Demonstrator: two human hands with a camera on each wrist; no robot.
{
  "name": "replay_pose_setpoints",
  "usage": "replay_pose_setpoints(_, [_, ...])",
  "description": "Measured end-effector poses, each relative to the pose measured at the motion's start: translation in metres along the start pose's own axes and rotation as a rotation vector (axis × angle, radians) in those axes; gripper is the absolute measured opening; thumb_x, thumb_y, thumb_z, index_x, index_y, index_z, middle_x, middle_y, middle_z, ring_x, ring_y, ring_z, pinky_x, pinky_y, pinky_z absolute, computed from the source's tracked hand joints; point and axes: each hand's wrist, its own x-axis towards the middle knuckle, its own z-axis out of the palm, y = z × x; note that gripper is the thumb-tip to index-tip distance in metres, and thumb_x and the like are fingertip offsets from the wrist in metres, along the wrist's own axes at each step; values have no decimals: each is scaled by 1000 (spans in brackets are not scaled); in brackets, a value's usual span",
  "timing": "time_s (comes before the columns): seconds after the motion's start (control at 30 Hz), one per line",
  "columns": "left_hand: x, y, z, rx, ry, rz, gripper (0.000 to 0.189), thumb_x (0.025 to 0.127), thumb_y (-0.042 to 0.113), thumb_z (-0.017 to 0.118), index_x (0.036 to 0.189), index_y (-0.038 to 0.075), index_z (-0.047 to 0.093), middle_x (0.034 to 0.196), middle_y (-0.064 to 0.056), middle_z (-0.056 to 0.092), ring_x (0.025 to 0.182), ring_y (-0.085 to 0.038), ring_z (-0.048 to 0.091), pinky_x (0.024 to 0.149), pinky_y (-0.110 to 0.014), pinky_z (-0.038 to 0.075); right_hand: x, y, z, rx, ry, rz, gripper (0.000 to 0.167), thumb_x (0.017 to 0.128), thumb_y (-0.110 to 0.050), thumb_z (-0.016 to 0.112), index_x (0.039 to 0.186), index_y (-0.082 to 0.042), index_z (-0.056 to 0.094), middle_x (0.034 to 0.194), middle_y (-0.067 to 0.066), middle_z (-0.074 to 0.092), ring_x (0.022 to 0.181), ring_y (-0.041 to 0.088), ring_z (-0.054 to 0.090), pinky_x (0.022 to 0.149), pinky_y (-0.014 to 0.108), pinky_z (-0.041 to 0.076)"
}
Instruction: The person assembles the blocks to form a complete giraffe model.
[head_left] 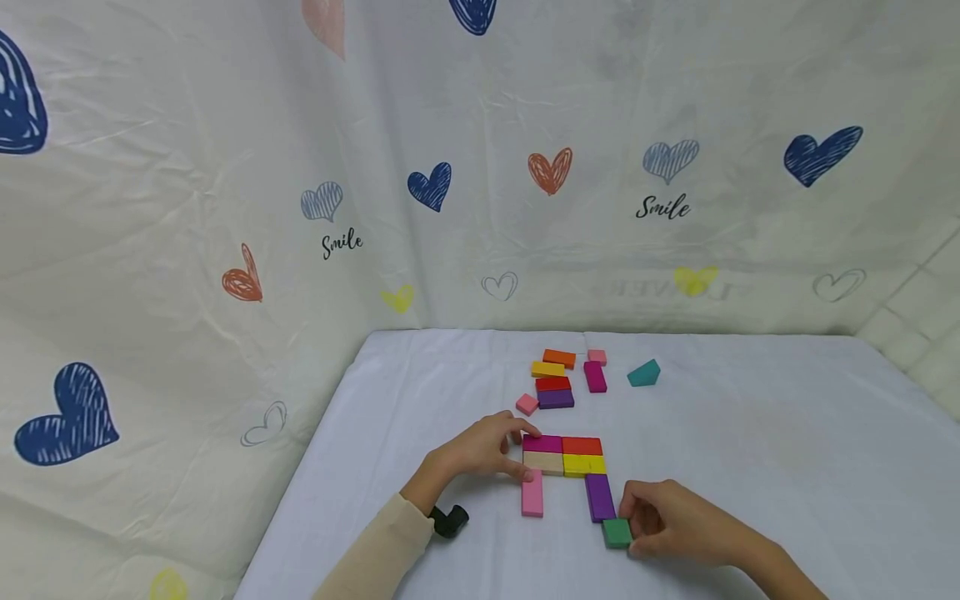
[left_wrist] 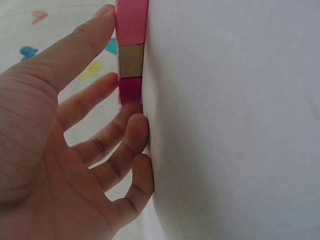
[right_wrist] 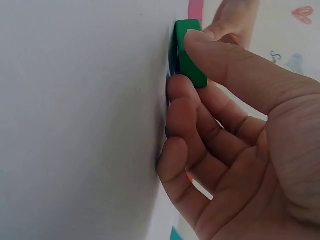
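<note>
In the lower right of the head view, my right hand (head_left: 682, 521) pinches the green block (head_left: 617, 533) between thumb and curled fingers; from the right wrist I see my thumb across its face. The block sits at the lower end of the purple strip (head_left: 599, 497), looking as if it meets it, though I cannot tell for sure. My left hand (head_left: 483, 446), near the centre of the frame, grasps nothing: its forefinger touches the magenta block (head_left: 542, 444), its thumb rests at the upper end of the pink block (head_left: 532, 496), and the other fingers bend loosely. Between those two lies a beige block (head_left: 543, 463), with a red block (head_left: 581, 446) and a yellow block (head_left: 584, 466) to their right, all closely set. Higher in the frame, an orange block (head_left: 559, 359) and other coloured pieces lie loosely grouped, with a teal piece (head_left: 644, 373) apart on the right. Everything lies on a white cloth (head_left: 750, 433). A black object (head_left: 452, 522) shows beside my left sleeve (head_left: 393, 542), lower centre.
</note>
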Motion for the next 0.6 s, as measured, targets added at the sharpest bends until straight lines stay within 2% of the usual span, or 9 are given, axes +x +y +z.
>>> replay_pose_setpoints(0.6, [-1,1,-1,-14,0,-15,58,81,39,87,133,37,62,114,6,60,94,-8,56,71,-21,53,2,-4,-3,-6,-20,42,35,80,-26,88,98,-15,61,79,3,61,72,12,56,62,20,45])
